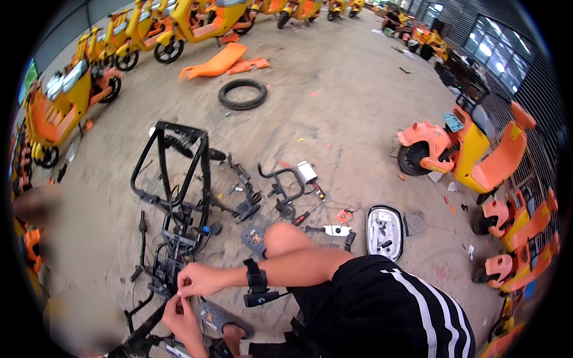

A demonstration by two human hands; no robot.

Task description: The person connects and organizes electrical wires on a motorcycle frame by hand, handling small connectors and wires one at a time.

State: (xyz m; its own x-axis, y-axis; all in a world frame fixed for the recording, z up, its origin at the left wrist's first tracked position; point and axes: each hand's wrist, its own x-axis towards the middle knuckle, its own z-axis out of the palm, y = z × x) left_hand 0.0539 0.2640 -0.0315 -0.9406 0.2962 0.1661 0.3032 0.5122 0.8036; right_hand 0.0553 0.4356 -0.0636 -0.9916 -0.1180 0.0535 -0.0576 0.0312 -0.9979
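My right hand (202, 279) reaches in from the right, its fingers pinched together beside the bare black scooter frame (206, 173). Just below it, my left hand (182, 325) has its fingertips raised to meet those of the right. Whatever sits between the fingertips is too small to make out. Close by the hands, cables and dark parts (170, 262) crowd the lower section of the frame. A black strap with a small device (258, 283) circles my right wrist.
Around the frame lie a black bent-tube rack (286, 185), a silver box (307, 172), a screwdriver (301, 218) and a white tray of small parts (384, 232). Farther off are a tyre (242, 94) and an orange panel (218, 62). Yellow-orange scooters (471, 149) line both sides.
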